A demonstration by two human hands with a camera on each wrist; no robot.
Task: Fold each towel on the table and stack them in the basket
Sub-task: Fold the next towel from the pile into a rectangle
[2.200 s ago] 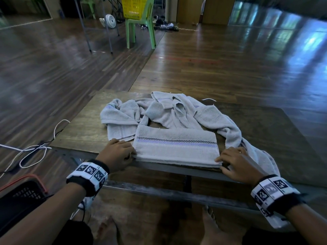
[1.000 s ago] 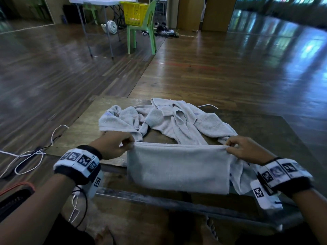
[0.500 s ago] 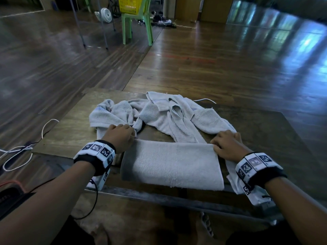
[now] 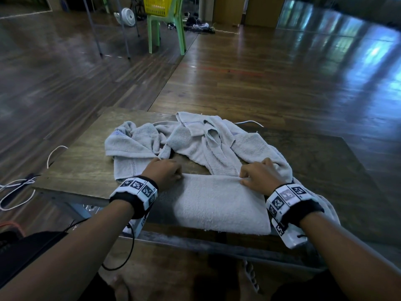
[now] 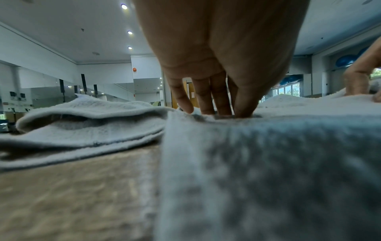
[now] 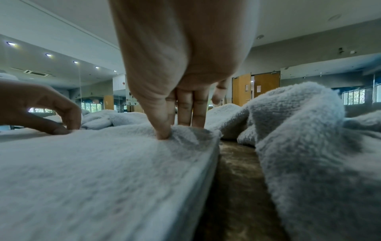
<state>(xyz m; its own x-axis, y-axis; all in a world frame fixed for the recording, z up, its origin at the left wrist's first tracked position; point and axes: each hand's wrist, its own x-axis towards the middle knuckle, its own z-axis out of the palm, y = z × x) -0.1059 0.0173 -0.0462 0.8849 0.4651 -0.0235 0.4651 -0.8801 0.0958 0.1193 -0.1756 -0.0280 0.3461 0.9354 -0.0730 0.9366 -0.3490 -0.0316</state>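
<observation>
A folded grey towel (image 4: 217,205) lies flat at the near edge of the wooden table (image 4: 86,157). My left hand (image 4: 167,172) grips its far left corner, with fingers and thumb pressed into the fold (image 5: 216,112). At the far right corner my right hand (image 4: 258,174) pinches the edge, its thumb dug into the pile (image 6: 175,128). Behind both hands a heap of crumpled grey towels (image 4: 208,144) covers the middle of the table. A dark basket with an orange rim (image 4: 10,227) shows only partly at the lower left, beside my left arm.
White cables (image 4: 21,185) trail over the floor left of the table. A green chair (image 4: 167,31) carrying a yellow basket (image 4: 155,5) stands far back, with a small fan (image 4: 128,16) beside it. One crumpled towel hangs over the table's right side (image 6: 309,146).
A second ago both hands held the towel hanging over the near edge. It now lies folded flat on the table, and both hands have come down onto its far edge.
</observation>
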